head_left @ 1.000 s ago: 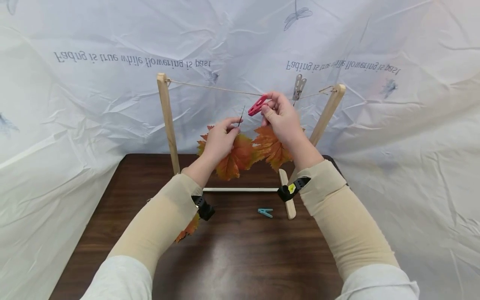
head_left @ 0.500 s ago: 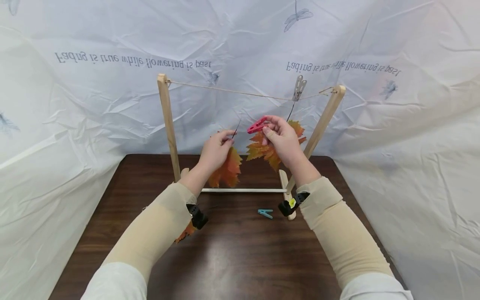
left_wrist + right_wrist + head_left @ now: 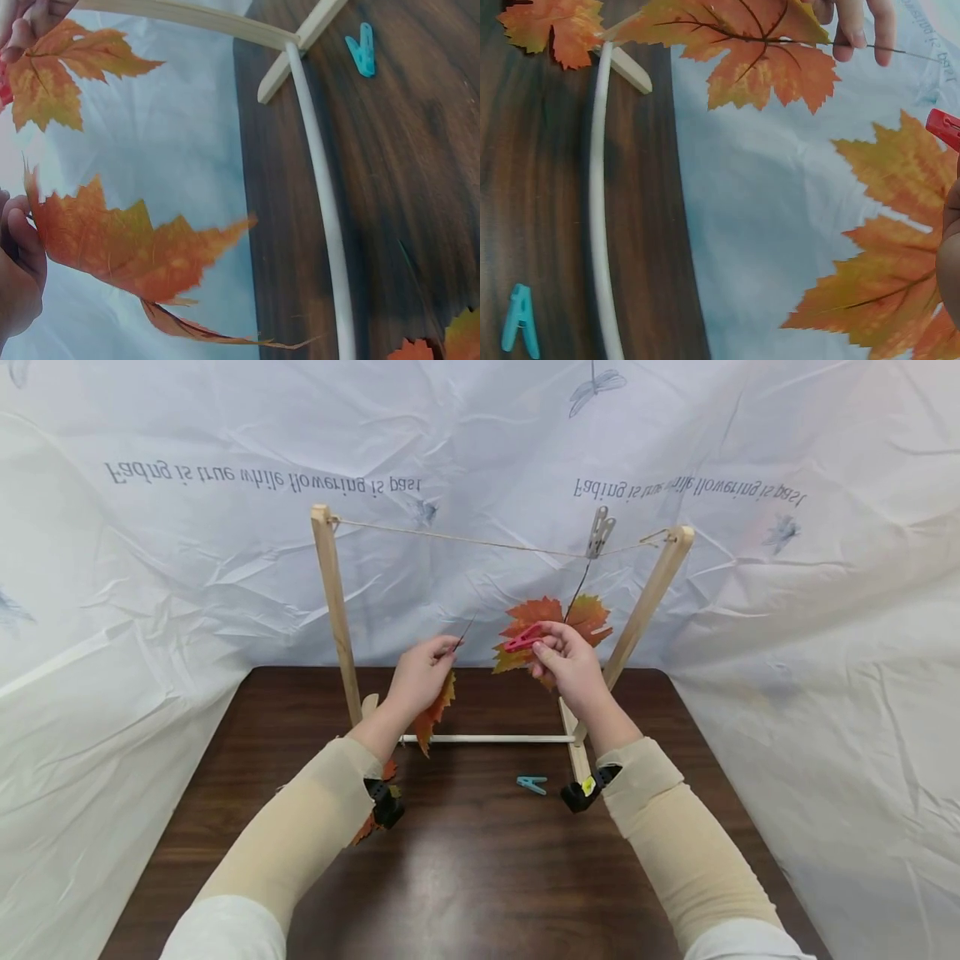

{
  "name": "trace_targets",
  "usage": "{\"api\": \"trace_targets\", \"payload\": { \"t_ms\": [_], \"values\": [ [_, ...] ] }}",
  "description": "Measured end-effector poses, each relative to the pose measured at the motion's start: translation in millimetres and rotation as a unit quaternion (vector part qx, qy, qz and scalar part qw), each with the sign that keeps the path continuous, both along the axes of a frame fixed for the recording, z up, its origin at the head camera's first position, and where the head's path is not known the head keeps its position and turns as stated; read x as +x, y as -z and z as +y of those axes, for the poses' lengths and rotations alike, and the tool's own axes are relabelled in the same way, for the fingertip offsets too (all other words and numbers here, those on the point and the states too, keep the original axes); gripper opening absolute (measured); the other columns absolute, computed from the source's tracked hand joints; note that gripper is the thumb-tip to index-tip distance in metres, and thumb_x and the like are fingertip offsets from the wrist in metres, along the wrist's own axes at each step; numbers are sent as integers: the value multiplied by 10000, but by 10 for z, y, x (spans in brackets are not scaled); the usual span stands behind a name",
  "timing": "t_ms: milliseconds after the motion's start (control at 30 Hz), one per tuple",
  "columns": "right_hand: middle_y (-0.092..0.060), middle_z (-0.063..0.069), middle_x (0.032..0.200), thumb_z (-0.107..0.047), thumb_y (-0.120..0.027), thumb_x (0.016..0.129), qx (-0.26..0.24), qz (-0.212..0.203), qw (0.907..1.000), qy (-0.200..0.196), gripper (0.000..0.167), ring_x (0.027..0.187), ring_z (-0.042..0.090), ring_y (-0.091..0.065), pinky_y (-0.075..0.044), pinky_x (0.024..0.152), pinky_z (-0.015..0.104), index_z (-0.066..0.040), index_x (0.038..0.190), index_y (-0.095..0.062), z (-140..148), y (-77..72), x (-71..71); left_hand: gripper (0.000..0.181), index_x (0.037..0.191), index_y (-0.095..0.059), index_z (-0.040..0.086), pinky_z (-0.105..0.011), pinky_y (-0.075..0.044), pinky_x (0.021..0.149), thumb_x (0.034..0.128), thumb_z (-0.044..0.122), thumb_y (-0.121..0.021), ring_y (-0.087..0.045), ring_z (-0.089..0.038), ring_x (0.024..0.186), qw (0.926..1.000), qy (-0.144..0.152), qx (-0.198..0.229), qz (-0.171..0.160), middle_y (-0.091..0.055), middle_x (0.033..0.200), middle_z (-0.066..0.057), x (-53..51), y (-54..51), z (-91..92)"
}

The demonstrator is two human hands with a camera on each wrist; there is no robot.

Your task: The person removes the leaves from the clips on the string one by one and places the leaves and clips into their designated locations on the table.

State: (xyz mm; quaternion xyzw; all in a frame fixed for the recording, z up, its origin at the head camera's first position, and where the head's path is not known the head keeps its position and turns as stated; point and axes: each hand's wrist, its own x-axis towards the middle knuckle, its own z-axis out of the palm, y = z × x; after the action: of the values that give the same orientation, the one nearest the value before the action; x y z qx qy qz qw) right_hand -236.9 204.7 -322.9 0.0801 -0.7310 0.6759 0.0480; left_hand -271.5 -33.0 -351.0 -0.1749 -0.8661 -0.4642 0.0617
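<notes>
My left hand point(image 3: 422, 675) pinches the thin stem of an orange artificial maple leaf point(image 3: 127, 240), which hangs below the fingers, edge-on in the head view. In my right hand point(image 3: 573, 664) is a red clothespin point(image 3: 522, 639), held between thumb and fingers, its free end toward the left hand. Behind that hand, a second maple leaf point(image 3: 590, 614) dangles by its stem from a grey clothespin point(image 3: 600, 532) clipped on the string point(image 3: 457, 537). Both hands are below the string, apart from each other.
Wooden posts, a left post point(image 3: 335, 610) and a right post point(image 3: 651, 597), carry the string, joined low down by a white rod point(image 3: 495, 739). A blue clothespin point(image 3: 532, 784) lies on the dark table point(image 3: 480, 860). Another maple leaf point(image 3: 365, 831) lies partly under the left forearm.
Both hands have come down from near the string, the left also shifting left with its leaf, which has turned edge-on. The red clothespin has lowered with the right hand.
</notes>
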Motion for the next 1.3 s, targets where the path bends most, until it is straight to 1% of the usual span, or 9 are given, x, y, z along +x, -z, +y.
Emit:
{"api": "trace_targets", "payload": {
  "t_ms": [133,200,400,533,667,900,1067,1167,1300],
  "values": [
    [-504,65,925,-147,-502,976,-288,-96,9995,-34,417,626,110,-531,-440,558,213,-18,1360,-402,30,119,19,307,1278,-592,207,-398,-470,862,980,213,-518,-570,-240,1087,10000,-14,-14,-86,-587,1249,-49,24,63,-42],
    [-512,57,918,-138,-498,977,-394,-160,9991,-15,415,620,107,-531,-453,566,200,-17,1361,-400,40,185,28,302,1272,-597,208,-395,-465,872,980,213,-518,-566,-237,1090,9999,-23,-9,-135,-588,1248,-41,30,101,-65],
    [-528,46,907,-104,-489,980,-709,-256,9972,-2,404,595,97,-521,-415,529,184,-1,1359,-393,58,382,69,304,1272,-596,200,-405,-459,880,976,212,-526,-563,-231,1094,9997,-55,-9,-230,-592,1240,-44,63,203,-134],
    [-523,41,901,-86,-472,984,-929,-382,9949,26,393,588,93,-512,-383,509,181,-3,1359,-388,80,508,112,307,1276,-591,208,-407,-468,857,978,227,-524,-564,-227,1079,9995,-14,-22,-330,-588,1238,-45,104,252,-165],
    [-536,32,877,-69,-475,980,-1136,-513,9921,107,385,580,87,-514,-387,502,176,7,1347,-390,102,609,148,310,1281,-586,198,-412,-475,840,980,230,-517,-567,-247,1071,9994,24,-59,-354,-587,1235,-62,127,315,-205],
    [-541,39,868,-59,-474,980,-1134,-545,9917,252,393,574,78,-517,-387,498,172,29,1351,-377,172,720,219,292,1259,-599,193,-403,-480,814,977,219,-525,-582,-237,1034,9990,-106,-244,-366,-621,1165,-57,143,438,-311],
    [-551,27,859,-38,-466,979,-1185,-625,9904,352,403,568,70,-521,-385,484,158,46,1357,-354,257,833,262,305,1275,-588,160,-414,-479,824,978,185,-521,-575,-256,1052,9982,-18,-391,-452,-601,1203,-84,179,510,-389],
    [-558,16,864,-45,-466,980,-1130,-666,9907,365,406,568,63,-525,-372,475,148,46,1359,-351,298,905,282,303,1270,-591,135,-427,-481,841,976,158,-521,-578,-277,1065,9980,83,-533,-325,-590,1225,-106,200,556,-450],
    [-572,11,868,-59,-478,978,-1034,-800,9904,446,401,570,62,-528,-373,476,149,31,1354,-368,342,996,311,289,1239,-615,91,-438,-499,805,960,112,-542,-615,-293,994,9960,133,-872,120,-631,1148,-134,222,638,-533]
  ]
}}
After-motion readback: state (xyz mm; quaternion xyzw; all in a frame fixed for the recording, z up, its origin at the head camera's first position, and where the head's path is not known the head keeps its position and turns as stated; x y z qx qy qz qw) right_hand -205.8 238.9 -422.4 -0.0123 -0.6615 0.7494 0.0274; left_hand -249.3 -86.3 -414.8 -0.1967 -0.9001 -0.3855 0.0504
